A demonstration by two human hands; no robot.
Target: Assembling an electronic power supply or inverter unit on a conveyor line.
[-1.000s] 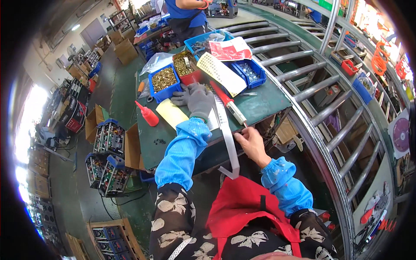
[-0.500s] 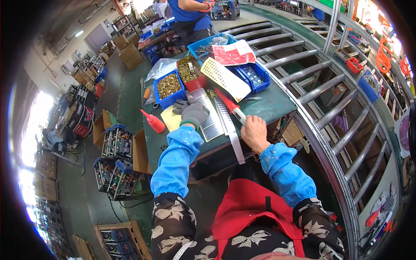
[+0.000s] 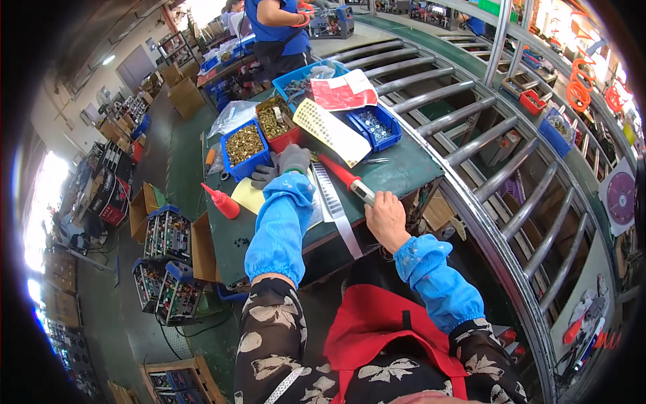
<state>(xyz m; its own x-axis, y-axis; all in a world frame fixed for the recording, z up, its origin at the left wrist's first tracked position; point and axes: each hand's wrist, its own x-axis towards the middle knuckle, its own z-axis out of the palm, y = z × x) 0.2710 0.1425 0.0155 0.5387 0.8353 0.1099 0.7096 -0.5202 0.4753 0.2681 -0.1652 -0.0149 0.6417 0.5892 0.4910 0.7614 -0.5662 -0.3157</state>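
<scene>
My left hand (image 3: pixel 281 163), in a grey glove with a blue sleeve cover, lies open on the green table (image 3: pixel 404 168). Its fingers reach toward a blue bin of brass parts (image 3: pixel 245 144). A long metal strip (image 3: pixel 335 205) runs from beside that hand down over the table's near edge. My bare right hand (image 3: pixel 385 217) is at the near edge, with its fingers closed on the grey end of a red-handled power screwdriver (image 3: pixel 342 175) that lies on the table.
A red bin of brass parts (image 3: pixel 279 124), a blue bin of screws (image 3: pixel 374 125), a perforated cream plate (image 3: pixel 330 132) and a red squeeze bottle (image 3: pixel 222 202) share the table. A roller conveyor (image 3: pixel 464 101) curves along the right. Another person in blue (image 3: pixel 276 27) stands beyond. Crates (image 3: pixel 165 266) sit on the floor at left.
My right hand has left the lower part of the metal strip and moved up to the screwdriver's end. My left hand has slid back toward the blue bin.
</scene>
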